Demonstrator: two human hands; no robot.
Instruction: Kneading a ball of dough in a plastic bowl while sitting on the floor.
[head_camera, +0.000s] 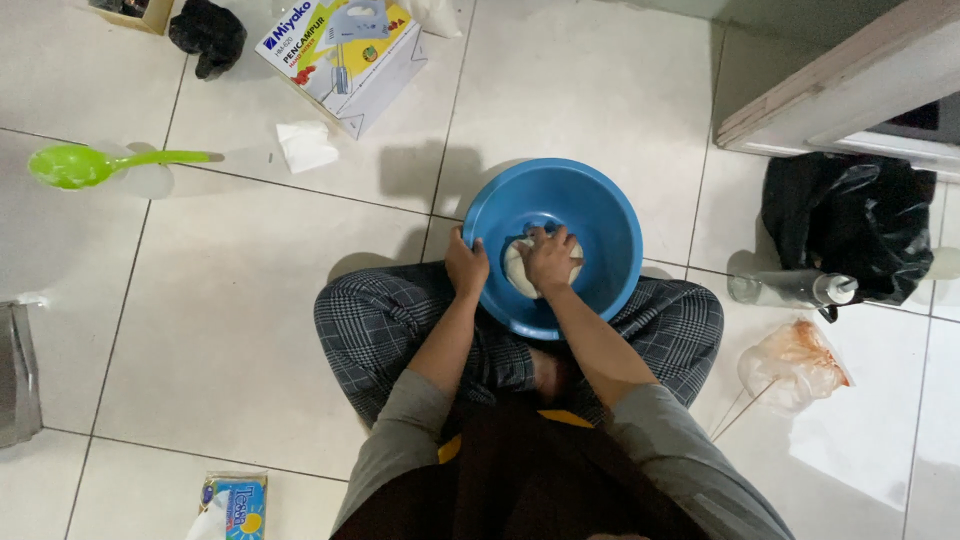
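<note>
The dough (522, 272) lay at the bottom of the blue basin (600, 225), straight ahead of the seated person and directly under the right hand (549, 258), which pressed into it with fingers curled. It was a roundish lump (no clear long axis). The left hand (466, 264) gripped the basin's near-left rim, 1 hand steadying.

Top centre: we see a white-yellow-blue cardboard box (343, 55) w/ hand-mixer pic, lying angled on tiles.
Bottom left: we see a blue-yellow soft tissue pack (235, 506), at frame edge.
</note>
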